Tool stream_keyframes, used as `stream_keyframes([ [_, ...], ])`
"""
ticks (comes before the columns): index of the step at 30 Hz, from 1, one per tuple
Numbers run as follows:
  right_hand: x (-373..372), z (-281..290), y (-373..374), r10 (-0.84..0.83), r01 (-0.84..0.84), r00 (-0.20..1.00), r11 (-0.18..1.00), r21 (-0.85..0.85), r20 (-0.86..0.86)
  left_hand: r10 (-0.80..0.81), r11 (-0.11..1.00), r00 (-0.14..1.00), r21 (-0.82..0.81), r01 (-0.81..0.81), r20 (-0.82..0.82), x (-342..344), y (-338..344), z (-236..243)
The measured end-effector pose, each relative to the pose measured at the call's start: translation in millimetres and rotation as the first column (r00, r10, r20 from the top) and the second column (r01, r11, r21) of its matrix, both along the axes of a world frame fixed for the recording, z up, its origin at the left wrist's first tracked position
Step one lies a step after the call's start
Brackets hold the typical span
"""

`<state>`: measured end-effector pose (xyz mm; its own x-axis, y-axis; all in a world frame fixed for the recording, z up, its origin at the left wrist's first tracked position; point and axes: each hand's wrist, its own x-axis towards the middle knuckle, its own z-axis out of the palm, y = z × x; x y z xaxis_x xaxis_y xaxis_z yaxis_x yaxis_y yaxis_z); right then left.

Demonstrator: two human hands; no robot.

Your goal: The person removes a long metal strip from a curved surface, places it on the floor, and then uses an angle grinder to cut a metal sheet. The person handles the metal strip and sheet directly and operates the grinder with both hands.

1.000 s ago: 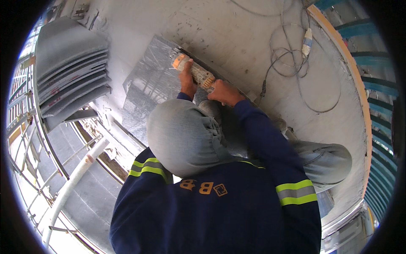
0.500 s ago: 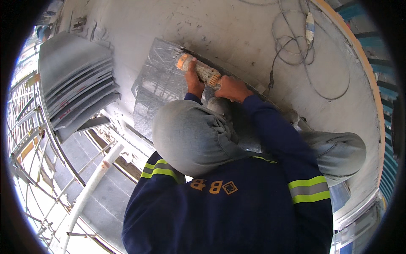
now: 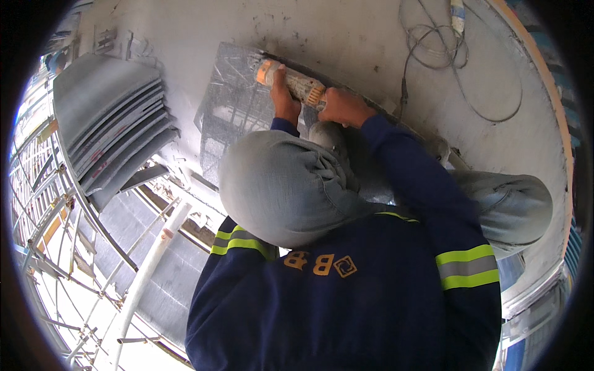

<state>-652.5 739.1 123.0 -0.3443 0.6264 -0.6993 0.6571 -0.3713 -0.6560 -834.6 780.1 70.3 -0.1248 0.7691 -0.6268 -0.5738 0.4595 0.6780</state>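
A dusty angle grinder (image 3: 299,85) with orange ends lies slantwise over the upper edge of a dark, polished stone slab (image 3: 229,86). My left hand (image 3: 284,99) grips its body just behind the front end, thumb up along the side. Closed around its rear end is my right hand (image 3: 348,107). Pale dust and scratch marks show on the slab near the tool's front. Its disc cannot be made out. My bent knee (image 3: 272,185) in grey trousers covers the slab's lower part.
A stack of grey slabs (image 3: 105,86) stands at the left, above metal scaffolding (image 3: 43,229) and a white pipe (image 3: 145,253). A looped cable (image 3: 427,46) with a plug connector (image 3: 458,17) lies on the pale concrete surface (image 3: 365,31) at upper right.
The whole view has shifted slightly, the slab and cable now sitting higher in the picture. Both hands keep their hold on the grinder, which stays near the same place on the slab.
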Motion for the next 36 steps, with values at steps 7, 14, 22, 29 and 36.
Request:
stream_keyframes([
  [7,-0.6,-5.3,-6.7,-0.026,0.027,1.0,0.997,0.074,-0.009,0.026,1.0,0.999,0.003,-0.026,-0.031,3.8,-1.2,3.2],
  [14,1.1,8.5,-2.3,-0.013,0.014,1.0,0.999,0.044,-0.017,0.029,1.0,1.0,-0.003,-0.029,-0.012,-0.1,0.7,-3.8],
  [22,-3.4,-10.4,-2.0,-0.011,0.012,1.0,0.997,0.082,-0.007,0.015,1.0,1.0,-0.005,-0.015,0.001,-1.1,4.2,-8.5],
  [29,0.5,-1.5,-0.8,0.013,-0.013,1.0,1.0,0.027,0.011,0.001,1.0,0.999,0.008,-0.001,-0.034,2.6,2.1,-2.9],
  [36,0.4,-0.8,-4.8,0.01,-0.01,1.0,0.998,0.056,0.014,0.034,0.999,0.998,-0.033,-0.035,-0.055,7.5,-0.3,7.2],
])
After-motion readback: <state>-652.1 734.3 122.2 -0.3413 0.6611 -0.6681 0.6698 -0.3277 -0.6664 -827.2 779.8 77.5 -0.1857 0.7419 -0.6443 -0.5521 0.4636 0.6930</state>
